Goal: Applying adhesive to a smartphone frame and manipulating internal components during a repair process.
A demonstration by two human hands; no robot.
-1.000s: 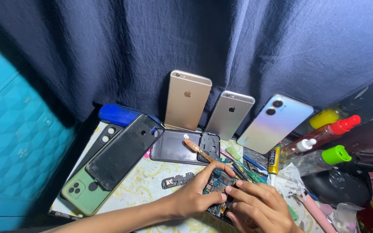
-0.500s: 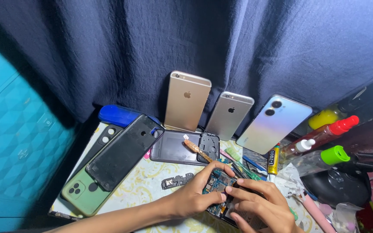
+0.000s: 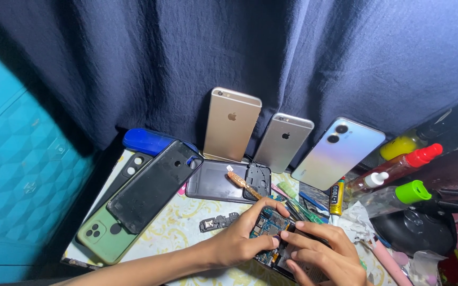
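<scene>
While both hands — left (image 3: 237, 241), right (image 3: 322, 257) — clamp opened phone (image 3: 269, 225), its lower half hidden, fingertip work unclear.

Gold phone (image 3: 231, 126), navy curtain (image 3: 186, 63)

Three phones lean against the dark blue curtain (image 3: 133, 63) behind the patterned worktop (image 3: 186, 222): gold metal phone (image 3: 232, 125) leftmost, silver metal phone (image 3: 283, 143) between, glossy white phone (image 3: 337, 153) rightmost. The bare green circuit board (image 3: 267, 225) lies before them.
</scene>
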